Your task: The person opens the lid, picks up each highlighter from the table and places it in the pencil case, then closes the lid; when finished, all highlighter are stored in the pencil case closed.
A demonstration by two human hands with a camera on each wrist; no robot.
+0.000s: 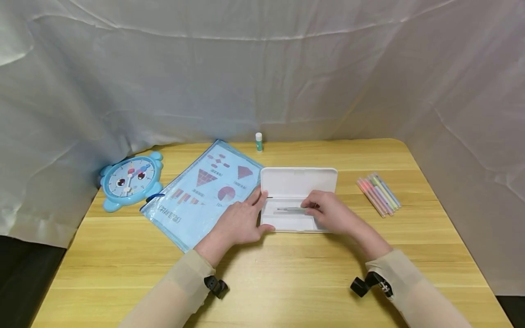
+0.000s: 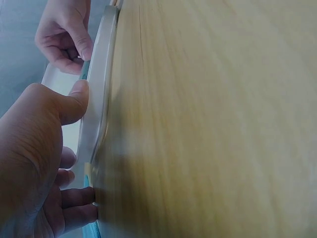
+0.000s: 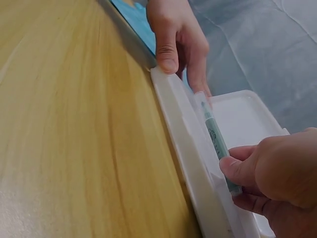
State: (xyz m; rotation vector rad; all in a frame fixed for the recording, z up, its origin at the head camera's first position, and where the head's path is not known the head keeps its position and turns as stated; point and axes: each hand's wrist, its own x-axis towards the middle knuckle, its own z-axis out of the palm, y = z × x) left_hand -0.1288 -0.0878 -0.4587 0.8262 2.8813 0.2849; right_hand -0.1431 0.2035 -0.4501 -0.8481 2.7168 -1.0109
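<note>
An open white pencil case [image 1: 298,182] lies on the table, its lid tipped toward the back. My left hand [image 1: 244,221] holds the case's left end, with the thumb at the near corner and the fingers along the side. Over the tray, my right hand [image 1: 330,210] pinches a marker [image 3: 216,139] with a green barrel and a clear cap. The marker lies lengthwise along the case, its capped end pointing left, low over the compartment. In the left wrist view the case's front wall and my left thumb hide most of the marker.
Several pastel markers [image 1: 378,195] lie side by side at the right. A blue zip folder [image 1: 205,200] with printed charts lies left of the case, close to the left hand. Beyond it sits a blue toy clock [image 1: 132,178]. A glue stick [image 1: 259,142] stands near the back edge.
</note>
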